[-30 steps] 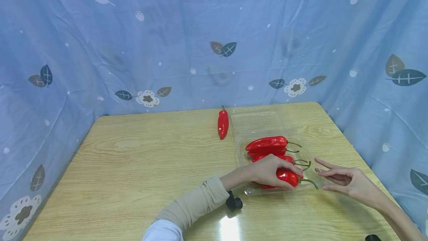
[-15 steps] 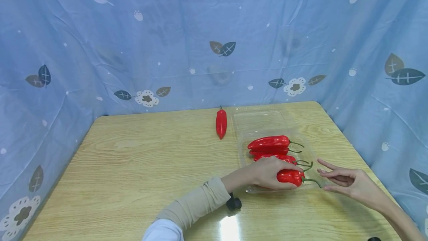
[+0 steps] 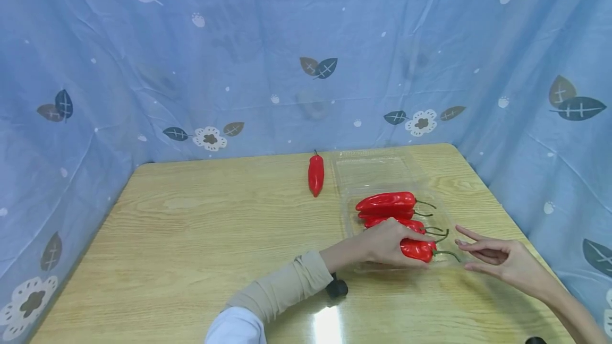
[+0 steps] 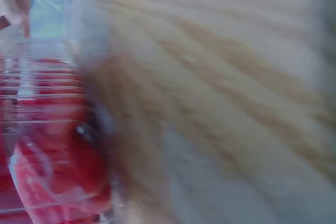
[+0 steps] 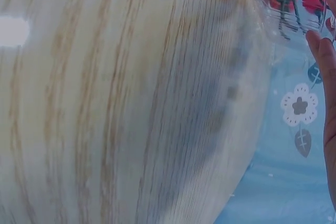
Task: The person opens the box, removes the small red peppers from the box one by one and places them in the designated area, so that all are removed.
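Observation:
In the head view, a clear plastic container (image 3: 346,222) stands at the table's right side, holding several red peppers (image 3: 385,202) with green stems pointing right. My left hand (image 3: 389,242) reaches in from the left and grips the nearest red pepper (image 3: 418,251), fingers and thumb on either side. Off the container's right end is my right hand (image 3: 499,261), thumb and fingers spread apart; whether the tips touch the rim is unclear. Red peppers (image 4: 63,166) appear blurred through the ribbed wall in the left wrist view. In the right wrist view, dark stems (image 5: 289,14) lie near my right fingers (image 5: 326,61).
The container's hinged lid (image 3: 370,171) lies open toward the back. One single red pepper (image 3: 316,175) rests left of the lid on the wooden table (image 3: 201,238). A blue patterned curtain (image 3: 258,68) encloses the back and sides. A black object (image 3: 337,287) sits under my left forearm.
The container and its peppers have slid slightly right, with my left hand keeping its grip on the front pepper. My right hand stays nearly in place, fingers still spread.

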Tool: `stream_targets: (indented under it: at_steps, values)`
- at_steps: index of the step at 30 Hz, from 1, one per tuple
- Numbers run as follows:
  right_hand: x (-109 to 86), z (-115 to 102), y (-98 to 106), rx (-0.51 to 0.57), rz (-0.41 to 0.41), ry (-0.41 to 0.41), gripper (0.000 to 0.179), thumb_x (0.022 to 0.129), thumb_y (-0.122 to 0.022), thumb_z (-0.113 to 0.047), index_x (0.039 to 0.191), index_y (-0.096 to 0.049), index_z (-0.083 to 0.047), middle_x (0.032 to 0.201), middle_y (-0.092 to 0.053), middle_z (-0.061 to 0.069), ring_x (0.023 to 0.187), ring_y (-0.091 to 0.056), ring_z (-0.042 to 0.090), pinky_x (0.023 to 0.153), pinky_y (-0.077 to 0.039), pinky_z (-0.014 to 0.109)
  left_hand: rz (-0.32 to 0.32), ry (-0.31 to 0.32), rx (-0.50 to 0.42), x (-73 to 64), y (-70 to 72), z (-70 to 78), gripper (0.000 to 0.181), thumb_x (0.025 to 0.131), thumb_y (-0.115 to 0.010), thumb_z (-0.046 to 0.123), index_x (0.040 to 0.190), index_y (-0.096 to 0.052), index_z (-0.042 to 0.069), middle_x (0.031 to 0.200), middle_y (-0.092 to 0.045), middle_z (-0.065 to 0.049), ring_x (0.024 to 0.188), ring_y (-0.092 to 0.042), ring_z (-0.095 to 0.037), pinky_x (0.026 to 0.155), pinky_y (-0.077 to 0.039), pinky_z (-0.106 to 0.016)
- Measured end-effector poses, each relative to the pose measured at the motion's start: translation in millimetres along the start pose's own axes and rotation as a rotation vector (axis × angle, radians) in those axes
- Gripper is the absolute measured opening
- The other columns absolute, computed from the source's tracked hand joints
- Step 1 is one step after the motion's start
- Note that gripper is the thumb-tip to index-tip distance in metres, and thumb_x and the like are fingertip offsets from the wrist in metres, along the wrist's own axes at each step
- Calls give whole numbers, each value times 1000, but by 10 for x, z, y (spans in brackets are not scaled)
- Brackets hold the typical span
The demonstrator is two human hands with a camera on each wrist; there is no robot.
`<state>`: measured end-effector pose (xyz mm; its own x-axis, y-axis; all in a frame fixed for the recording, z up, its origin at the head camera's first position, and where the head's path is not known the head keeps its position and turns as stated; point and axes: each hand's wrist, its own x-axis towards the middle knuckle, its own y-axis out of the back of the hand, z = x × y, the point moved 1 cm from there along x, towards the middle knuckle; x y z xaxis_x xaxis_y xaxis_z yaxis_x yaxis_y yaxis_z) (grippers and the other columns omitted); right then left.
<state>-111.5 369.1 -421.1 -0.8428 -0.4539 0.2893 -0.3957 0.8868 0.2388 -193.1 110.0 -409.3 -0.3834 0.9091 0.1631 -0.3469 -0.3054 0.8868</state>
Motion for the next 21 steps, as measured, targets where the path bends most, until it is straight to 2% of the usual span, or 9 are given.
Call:
stream_targets:
  at_steps: [2,7,11,13,16,18,21]
  values:
    - [-2,-5,3,-5,5,-6,39,75,-62,26,112,-61,16,143,-49,0,117,-56,11,84,-51,27,10,12,-16,-8,43,14,56,83,-73,43,133,-60,21,85,-71,12,57,-50,8,66,-38,-2]
    - [-12,-17,1,-39,18,-23,36,75,-63,24,111,-58,21,143,-49,0,118,-55,11,84,-51,25,34,69,-36,-49,179,46,58,83,-72,46,134,-58,23,60,-61,17,47,-46,4,61,-37,-3]
    - [-26,-12,-2,-28,13,-19,36,76,-62,25,112,-56,23,143,-49,0,119,-54,11,84,-51,26,34,79,-68,-109,263,43,57,84,-72,43,135,-57,23,55,-57,18,50,-47,3,61,-38,-4]
    - [-30,-11,-2,-18,7,-13,37,76,-61,26,112,-56,23,144,-48,1,119,-54,12,84,-51,26,37,97,-86,-143,289,32,57,83,-72,42,135,-57,24,62,-62,17,60,-50,5,63,-39,-4]
    - [-27,-20,-4,-20,9,-9,37,75,-61,27,111,-54,25,143,-49,-1,119,-55,12,83,-52,26,55,155,-125,-207,320,15,57,83,-73,43,135,-57,24,86,-70,14,82,-52,6,66,-40,-3]
    - [-24,-29,-7,-17,8,-5,37,75,-60,27,111,-54,26,143,-49,-1,119,-55,12,83,-52,26,81,195,-162,-259,345,9,58,82,-73,44,134,-58,24,104,-69,12,97,-50,5,67,-42,-4]
    - [-22,-41,-12,-18,8,2,37,75,-60,27,111,-53,26,143,-49,0,119,-55,11,83,-52,26,123,227,-209,-348,393,3,57,82,-74,42,133,-59,22,113,-67,9,104,-50,2,68,-43,-5]
